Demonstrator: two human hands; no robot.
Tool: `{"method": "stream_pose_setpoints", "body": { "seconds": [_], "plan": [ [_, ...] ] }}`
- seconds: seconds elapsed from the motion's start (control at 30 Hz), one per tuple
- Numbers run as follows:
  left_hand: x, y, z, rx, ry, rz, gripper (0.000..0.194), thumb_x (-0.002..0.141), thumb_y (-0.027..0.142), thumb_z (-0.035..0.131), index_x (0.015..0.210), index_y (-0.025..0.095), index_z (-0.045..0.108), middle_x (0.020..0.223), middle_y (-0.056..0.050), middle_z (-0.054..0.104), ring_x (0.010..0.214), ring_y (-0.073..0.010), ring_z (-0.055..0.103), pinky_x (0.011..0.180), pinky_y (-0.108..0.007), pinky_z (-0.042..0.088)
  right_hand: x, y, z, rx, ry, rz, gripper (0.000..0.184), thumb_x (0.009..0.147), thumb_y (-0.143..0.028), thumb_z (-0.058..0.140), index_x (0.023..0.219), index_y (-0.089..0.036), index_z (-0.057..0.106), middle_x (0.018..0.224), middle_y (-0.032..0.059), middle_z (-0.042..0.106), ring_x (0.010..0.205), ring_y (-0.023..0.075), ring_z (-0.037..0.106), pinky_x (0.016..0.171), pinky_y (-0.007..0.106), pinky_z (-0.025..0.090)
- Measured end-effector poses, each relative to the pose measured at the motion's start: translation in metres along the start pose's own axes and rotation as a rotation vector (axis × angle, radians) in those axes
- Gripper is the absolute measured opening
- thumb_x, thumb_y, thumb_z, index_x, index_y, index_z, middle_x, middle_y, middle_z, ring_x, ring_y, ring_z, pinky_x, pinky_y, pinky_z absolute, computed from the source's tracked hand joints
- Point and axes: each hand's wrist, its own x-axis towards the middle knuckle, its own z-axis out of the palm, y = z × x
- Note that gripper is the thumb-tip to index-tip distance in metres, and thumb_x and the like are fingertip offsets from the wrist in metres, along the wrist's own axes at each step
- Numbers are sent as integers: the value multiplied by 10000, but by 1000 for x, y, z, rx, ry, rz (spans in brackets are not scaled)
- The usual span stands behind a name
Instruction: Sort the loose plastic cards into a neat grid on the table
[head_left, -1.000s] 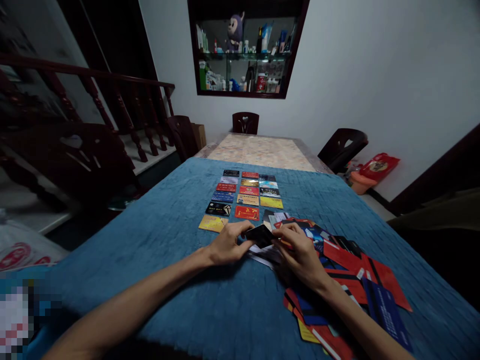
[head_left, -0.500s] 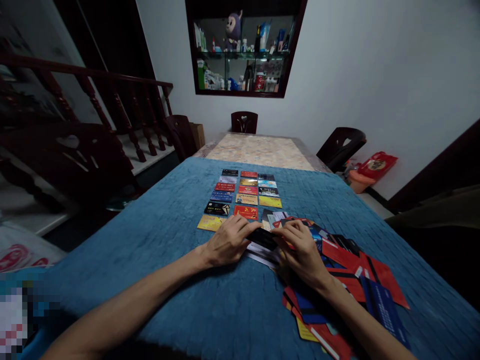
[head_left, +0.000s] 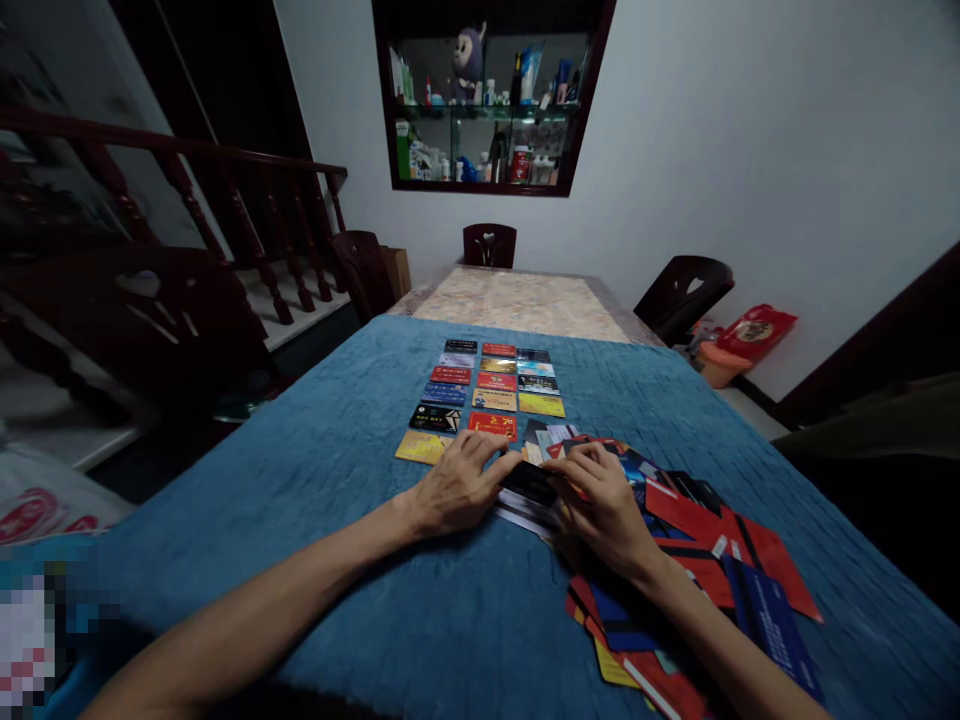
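A black card (head_left: 529, 481) is held tilted between my two hands. My left hand (head_left: 461, 487) has its thumb at the card's upper left edge, with the fingers curled beside it. Closed on the right end of the card is my right hand (head_left: 609, 505), pinching with thumb and forefinger. Just under the black card lies a whitish card (head_left: 529, 512) with a dark stripe. Beyond my hands, cards lie in three columns, among them a yellow card (head_left: 420, 447) and a red card (head_left: 493, 427), both near my left hand.
A loose heap of red, blue and black cards (head_left: 690, 508) spreads beneath and right of my right forearm. A blue cloth (head_left: 300, 480) covers the near part of the table. Chairs (head_left: 682, 295) stand around it, and a wall cabinet (head_left: 480, 190) is at the back.
My left thumb and forefinger have parted slightly at the black card's left end. The right hand and the laid-out cards look the same.
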Motion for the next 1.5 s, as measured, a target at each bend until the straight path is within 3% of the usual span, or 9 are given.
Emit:
{"method": "stream_pose_setpoints", "body": {
  "seconds": [0.13, 0.33, 0.77, 1.07, 1.5],
  "plan": [
    [0, -1, 1, -2, 6, 1, 336, 932, 181, 474, 1263, 134, 500, 1114, -132, 604, 1026, -252, 549, 881, -397, 455, -2, -1, 1, -102, -3, -9, 277, 953, -232, 496, 1197, -226, 627, 958, 83, 672, 968, 257, 531, 820, 424, 437],
    [-1, -4, 2, -25, 2, -38, 337, 933, 214, 482, 1256, 124, 510, 1132, -144, 613, 1036, -263, 550, 882, -412, 451, -6, -6, 4, -276, -50, -15, 510, 877, -367, 612, 1340, -175, 517, 1156, 149, 622, 1081, 322, 493, 892, 489, 419],
    [-3, -9, -1, -75, -71, -56, 485, 873, 247, 574, 1321, 115, 444, 1208, -168, 590, 1098, -300, 536, 911, -456, 454, -7, -2, 6, -380, -15, -43, 456, 858, -192, 568, 1312, -154, 540, 1161, 160, 598, 1077, 318, 483, 866, 469, 432],
    [-4, -10, -1, -90, -105, -63, 486, 880, 265, 576, 1324, 119, 442, 1223, -174, 584, 1108, -300, 543, 926, -465, 446, -6, 1, 8, -378, -37, -89, 475, 863, -171, 546, 1338, -185, 534, 1175, 142, 621, 1100, 307, 505, 902, 467, 437],
    [8, -28, -10, -4, -215, -18, 483, 876, 321, 642, 1274, 106, 471, 1196, -163, 617, 1090, -310, 562, 945, -475, 403, 20, 13, 6, -389, -117, -192, 392, 789, -231, 626, 1169, -143, 603, 1020, 129, 639, 944, 285, 504, 831, 433, 407]
  ]
}}
